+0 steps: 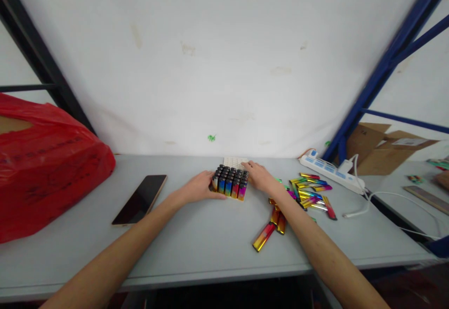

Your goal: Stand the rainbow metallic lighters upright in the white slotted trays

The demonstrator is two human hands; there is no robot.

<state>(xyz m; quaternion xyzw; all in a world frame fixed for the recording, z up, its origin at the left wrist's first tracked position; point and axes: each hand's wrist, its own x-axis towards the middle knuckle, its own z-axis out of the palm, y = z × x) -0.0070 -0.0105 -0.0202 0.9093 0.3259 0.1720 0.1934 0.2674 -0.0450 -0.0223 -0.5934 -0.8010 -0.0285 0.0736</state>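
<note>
One block of lighters, black tops up, five across its front row; location: middle of the grey table, directly between the two hands. Long axes of its lighters: upright. A pale edge shows beneath the front row.

One left hand: wrapped on the block's left side, thumb along the low front edge, grasping it.

One right hand: at the block's far right corner, fingers bent; whether they grip anything cannot be told.

One white gridded piece: behind the block, partly hidden by it, just beside the right fingertips.

One scatter of loose lighters, metallic, mixed colours: lying flat, long axes at many angles, against the upright ones in the block. Position: rightward of the block, on both sides of the right forearm; right hand much the nearer. Nearest the table's front edge, one red-and-yellow lighter, slanting away to the right.

Outlying items: one dark phone, left; one red bag, far left; one white power strip, right rear; one cardboard box, beyond it.
</note>
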